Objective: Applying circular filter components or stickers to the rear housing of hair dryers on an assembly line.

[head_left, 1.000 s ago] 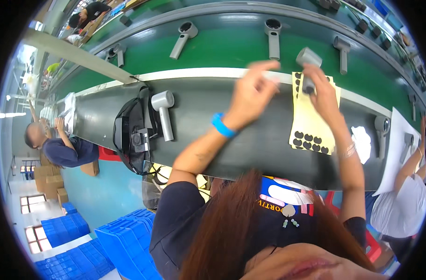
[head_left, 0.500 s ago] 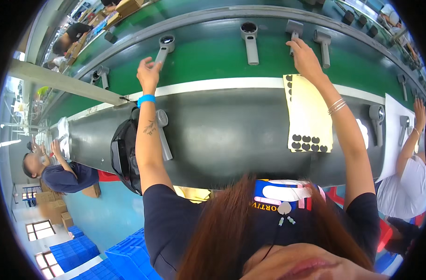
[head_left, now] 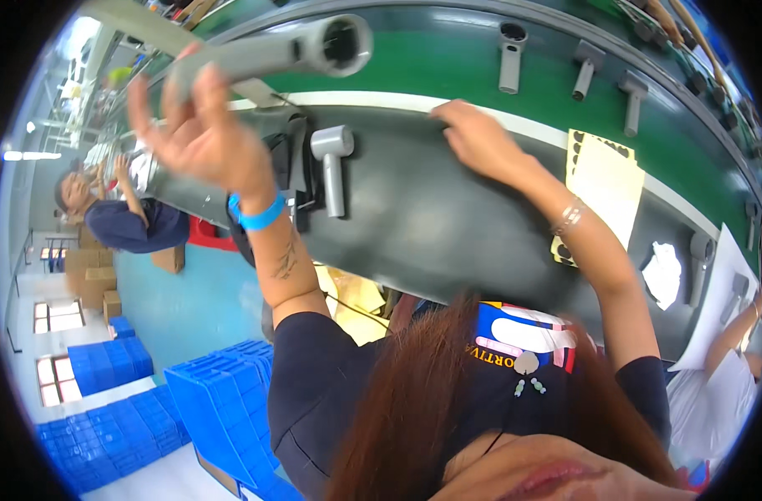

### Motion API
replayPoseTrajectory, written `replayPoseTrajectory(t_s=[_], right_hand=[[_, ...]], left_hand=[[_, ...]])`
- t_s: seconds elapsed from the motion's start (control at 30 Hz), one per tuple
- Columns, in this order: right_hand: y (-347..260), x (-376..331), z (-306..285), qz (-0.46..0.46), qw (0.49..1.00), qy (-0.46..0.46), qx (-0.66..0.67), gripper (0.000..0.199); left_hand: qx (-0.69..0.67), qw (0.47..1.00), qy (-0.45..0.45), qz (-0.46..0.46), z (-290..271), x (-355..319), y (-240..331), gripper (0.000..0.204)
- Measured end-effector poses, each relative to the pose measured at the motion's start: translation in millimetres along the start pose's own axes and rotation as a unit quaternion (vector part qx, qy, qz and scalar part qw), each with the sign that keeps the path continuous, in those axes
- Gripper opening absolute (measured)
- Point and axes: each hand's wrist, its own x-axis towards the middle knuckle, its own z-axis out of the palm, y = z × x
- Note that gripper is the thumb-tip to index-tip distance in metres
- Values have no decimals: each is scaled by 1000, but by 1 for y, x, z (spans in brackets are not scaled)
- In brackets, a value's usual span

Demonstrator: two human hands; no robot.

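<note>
My left hand (head_left: 210,138) is raised at the upper left, its fingers around the handle of a grey hair dryer (head_left: 268,57). The dryer's round, dark-centred head points right, and motion blurs it a little. Over the dark tabletop (head_left: 406,188), near the white strip bordering the green conveyor belt (head_left: 448,75), my right hand (head_left: 485,142) holds nothing; its fingers are loosely stretched toward the left. Another grey hair dryer (head_left: 331,167) lies on the tabletop below and right of my left hand.
Several grey dryers, including one dryer (head_left: 511,57), lie on the belt. Yellow sticker sheets (head_left: 608,188) with black round labels and a crumpled white wrapper (head_left: 663,275) are at the right. A black bag (head_left: 293,167) stands left. Blue crates (head_left: 222,409) and co-workers are around.
My left hand has taken the hair dryer off the belt and lifted it to the left. My right hand has left a dryer on the belt and drawn back leftward. The view has turned.
</note>
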Motion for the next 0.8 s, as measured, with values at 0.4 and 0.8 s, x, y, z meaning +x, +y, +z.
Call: replayPoseTrajectory(t_s=[0.4, 0.8], right_hand=[[-50, -12, 139, -306, 937, -50, -160, 6], [20, -245, -198, 351, 742, 526, 221, 34]], left_hand=[[104, 989, 102, -37, -40, -53, 69, 42], [2, 966, -41, -255, 35, -85, 30, 41]])
